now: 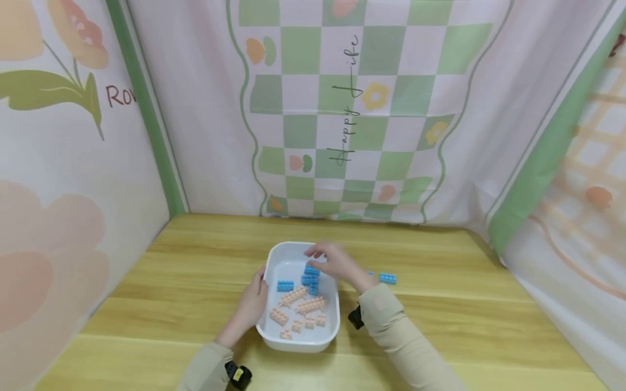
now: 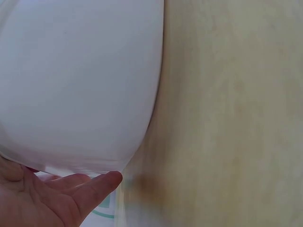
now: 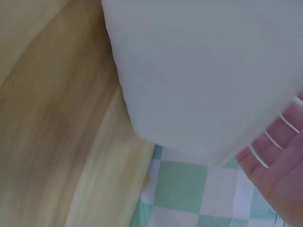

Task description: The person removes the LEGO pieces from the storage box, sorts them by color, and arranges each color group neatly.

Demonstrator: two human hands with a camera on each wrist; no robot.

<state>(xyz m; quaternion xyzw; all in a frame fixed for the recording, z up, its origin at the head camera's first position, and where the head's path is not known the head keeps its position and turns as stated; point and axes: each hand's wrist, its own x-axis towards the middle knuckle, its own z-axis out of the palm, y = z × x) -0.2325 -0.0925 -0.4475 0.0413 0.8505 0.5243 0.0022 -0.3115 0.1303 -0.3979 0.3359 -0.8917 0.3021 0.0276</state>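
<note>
Green and white squares cover the cloth (image 1: 303, 130) that hangs behind the wooden table (image 1: 195, 282). The right hand (image 1: 337, 262) is over the far end of a white tub (image 1: 298, 345). Its fingers are a little bent, with the thumb apart from them and nothing pinched between. I cannot tell if the thumb touches the blue block just under it. The left hand (image 1: 253, 298) rests on the tub's left side, with its fingers nearly straight against the outside wall.

Under the right hand, three blue blocks (image 1: 309, 280) sit close together in the tub, and one more lies near the left wall. Nearer the person are the peach blocks (image 1: 310, 306), two long ones, a shorter one and four small ones. Outside the tub, past the right wrist, a loose blue block (image 1: 388, 278) lies on the table. Another bit of blue peeks out beside it. Tan sleeves (image 1: 406, 336) cover both arms.
</note>
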